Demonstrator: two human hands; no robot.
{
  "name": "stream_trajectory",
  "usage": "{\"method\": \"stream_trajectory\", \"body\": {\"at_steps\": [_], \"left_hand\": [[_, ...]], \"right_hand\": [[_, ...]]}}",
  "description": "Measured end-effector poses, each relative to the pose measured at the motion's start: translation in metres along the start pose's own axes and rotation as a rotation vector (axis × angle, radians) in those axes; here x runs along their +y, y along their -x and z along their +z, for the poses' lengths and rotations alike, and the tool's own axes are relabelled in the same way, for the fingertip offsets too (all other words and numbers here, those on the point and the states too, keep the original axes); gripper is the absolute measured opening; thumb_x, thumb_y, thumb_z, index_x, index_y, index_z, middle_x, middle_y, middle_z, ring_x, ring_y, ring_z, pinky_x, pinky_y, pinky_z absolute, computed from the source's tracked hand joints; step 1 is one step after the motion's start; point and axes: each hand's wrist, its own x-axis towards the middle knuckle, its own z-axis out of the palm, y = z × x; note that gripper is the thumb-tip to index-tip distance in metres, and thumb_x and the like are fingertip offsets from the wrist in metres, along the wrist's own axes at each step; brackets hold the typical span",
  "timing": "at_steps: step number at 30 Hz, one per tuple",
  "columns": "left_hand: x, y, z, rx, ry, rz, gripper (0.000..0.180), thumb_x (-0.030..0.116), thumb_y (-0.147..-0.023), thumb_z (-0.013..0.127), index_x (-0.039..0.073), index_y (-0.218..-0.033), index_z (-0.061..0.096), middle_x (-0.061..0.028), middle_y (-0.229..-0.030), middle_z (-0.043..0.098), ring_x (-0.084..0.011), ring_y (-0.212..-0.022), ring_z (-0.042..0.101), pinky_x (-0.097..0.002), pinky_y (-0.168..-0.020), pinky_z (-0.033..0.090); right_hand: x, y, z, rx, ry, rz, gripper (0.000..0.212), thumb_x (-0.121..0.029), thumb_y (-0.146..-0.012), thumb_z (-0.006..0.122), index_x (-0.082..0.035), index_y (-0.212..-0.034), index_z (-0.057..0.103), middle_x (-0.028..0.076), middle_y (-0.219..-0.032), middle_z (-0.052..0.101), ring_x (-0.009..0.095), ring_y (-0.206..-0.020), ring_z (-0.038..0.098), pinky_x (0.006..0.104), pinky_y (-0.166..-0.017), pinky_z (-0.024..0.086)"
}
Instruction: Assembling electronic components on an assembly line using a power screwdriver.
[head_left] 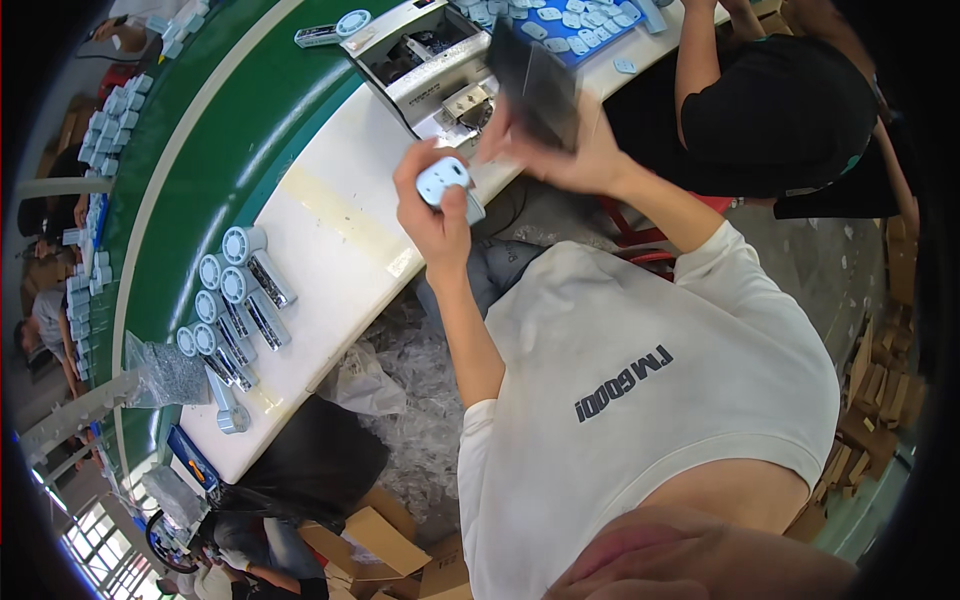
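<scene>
My left hand (432,215) is closed around a light-blue plastic casing (440,180) with a dark oval opening and small holes in its face. Just to the right is my right hand (575,160), its fingers smeared by motion. A dark, flat panel (530,85) rises right above that hand, blurred too; whether the hand grips it I cannot tell. Behind both hands stands an open metal-sided machine (420,65) with a small metal fixture (468,102) at its front. The panel covers part of this machine.
Several light-blue handheld fans (240,285) lie on the white table (330,215) at left. Beyond runs a green conveyor belt (215,140). A blue tray (600,45) holds light-blue plates, near a co-worker in black (780,115). Plastic bags (420,430) and cardboard boxes (385,535) lie below.
</scene>
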Motion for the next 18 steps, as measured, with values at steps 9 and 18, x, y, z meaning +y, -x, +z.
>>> {"method": "stream_trajectory", "body": {"at_steps": [9,18], "left_hand": [[-0.038,-0.006,0.000,0.010,0.174,0.004,0.053,0.053,-0.089,0.052,0.004,-0.106,0.042,-0.0152,-0.083,0.058,-0.0186,-0.059,0.056,-0.0267,-0.056,0.045],[-0.035,-0.006,-0.001,-0.022,0.186,0.062,0.050,0.052,-0.089,0.054,0.006,-0.105,0.043,-0.0144,-0.081,0.058,-0.0187,-0.061,0.056,-0.0274,-0.056,0.045]], "right_hand": [[0.031,-0.065,0.006,0.355,-0.571,-0.134,0.065,-0.061,-0.083,0.055,0.002,-0.099,0.047,0.006,-0.067,0.050,0.011,-0.048,0.048,0.0235,-0.043,0.039],[0.049,-0.075,0.019,0.301,-0.486,-0.149,0.059,-0.055,-0.086,0.056,0.003,-0.092,0.051,0.005,-0.063,0.052,0.009,-0.046,0.046,0.0215,-0.042,0.036]]}}
